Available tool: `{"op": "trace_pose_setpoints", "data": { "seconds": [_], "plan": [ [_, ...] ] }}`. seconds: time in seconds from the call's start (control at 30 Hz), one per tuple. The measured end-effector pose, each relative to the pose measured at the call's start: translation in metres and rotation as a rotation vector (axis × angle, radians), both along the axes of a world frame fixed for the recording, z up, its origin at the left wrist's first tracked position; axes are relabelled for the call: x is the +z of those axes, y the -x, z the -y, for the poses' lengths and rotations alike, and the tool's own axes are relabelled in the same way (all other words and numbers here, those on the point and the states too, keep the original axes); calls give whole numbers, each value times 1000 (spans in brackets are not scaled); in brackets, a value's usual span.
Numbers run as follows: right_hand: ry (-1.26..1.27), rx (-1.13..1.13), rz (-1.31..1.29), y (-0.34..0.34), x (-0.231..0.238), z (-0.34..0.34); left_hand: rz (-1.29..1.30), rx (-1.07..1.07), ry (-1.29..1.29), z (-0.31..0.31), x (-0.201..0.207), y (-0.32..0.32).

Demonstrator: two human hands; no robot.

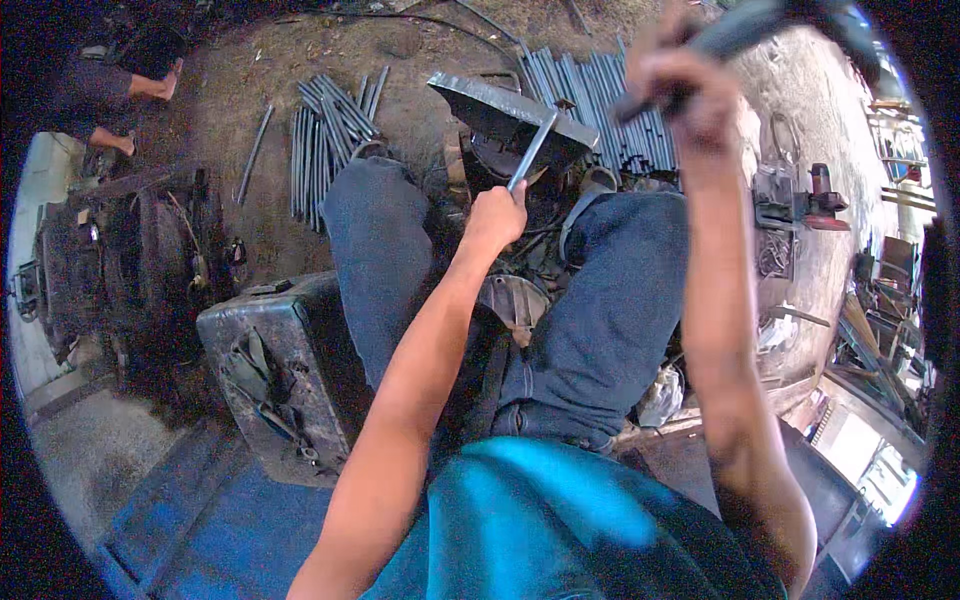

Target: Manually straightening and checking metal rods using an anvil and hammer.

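Observation:
My left hand [497,216] is closed around a grey metal rod [533,155]. The rod slants up and away, its far end over the top of a steel anvil [475,102] between my knees. Raised at the upper right, my right hand [700,95] grips a hammer [745,32]. Motion smears both that hand and the tool, and the dark head reaches toward the upper right rim. The hammer is well apart from the rod and the anvil.
Loose metal rods [325,140] lie left of the anvil, with a larger pile [625,120] behind it to the right. A worn metal box [270,370] stands by my left leg. A red-and-grey metal tool [822,200] sits at right. Another person's bare foot [168,80] shows far left.

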State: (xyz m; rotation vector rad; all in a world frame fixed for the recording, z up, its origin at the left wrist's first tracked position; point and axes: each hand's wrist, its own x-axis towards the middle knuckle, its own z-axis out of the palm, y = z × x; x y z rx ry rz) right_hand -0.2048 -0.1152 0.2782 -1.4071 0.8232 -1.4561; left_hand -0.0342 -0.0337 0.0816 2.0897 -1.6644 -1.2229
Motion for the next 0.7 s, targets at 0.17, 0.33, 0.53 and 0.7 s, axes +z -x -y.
{"op": "trace_pose_setpoints", "data": {
  "seconds": [0.17,0.33,0.53,0.7],
  "plan": [
    [-1054,-11,-96,27,-181,-49,-11,-67,17,7,-11,16],
    [-1090,95,217,29,-149,-61,-73,-31,-23,3,-19,14],
    [-600,89,179,44,-39,-32,-121,-20,-106,7,-16,20],
    [-3,468,-135,88,126,31,-127,-64,-109,12,-6,27]
  ]
}}
